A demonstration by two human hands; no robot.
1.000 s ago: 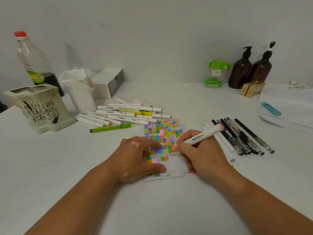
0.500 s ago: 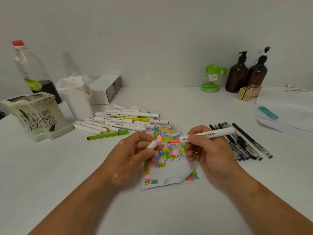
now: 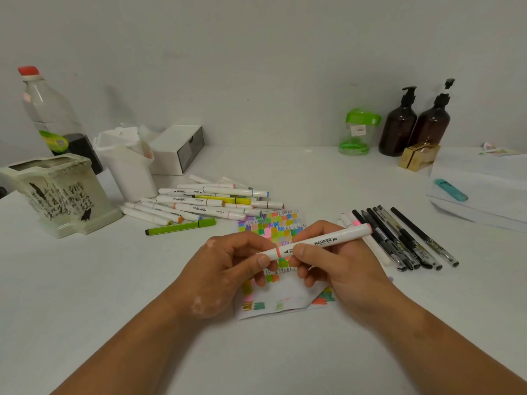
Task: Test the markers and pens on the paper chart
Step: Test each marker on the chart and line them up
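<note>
A white marker (image 3: 322, 240) with an orange band lies level above the paper chart (image 3: 273, 223), its cap on. My right hand (image 3: 339, 266) grips the barrel near the middle. My left hand (image 3: 225, 269) pinches the capped end between thumb and fingers. The chart is a small sheet covered in coloured swatches, partly hidden under both hands. A heap of white markers (image 3: 211, 202) and a green pen (image 3: 182, 227) lie to the left behind the chart. A row of black pens (image 3: 405, 238) lies to the right.
At back left stand a ceramic pot (image 3: 57, 192), a white holder (image 3: 128, 163), a white box (image 3: 179, 146) and a plastic bottle (image 3: 48, 112). Two brown pump bottles (image 3: 413, 124), a green-lidded jar (image 3: 356, 132) and a white paper stack (image 3: 484, 189) are at back right.
My right hand lifted the marker off the chart. My left hand left the paper, brought the cap to the tip, and the cap is now on the marker.
</note>
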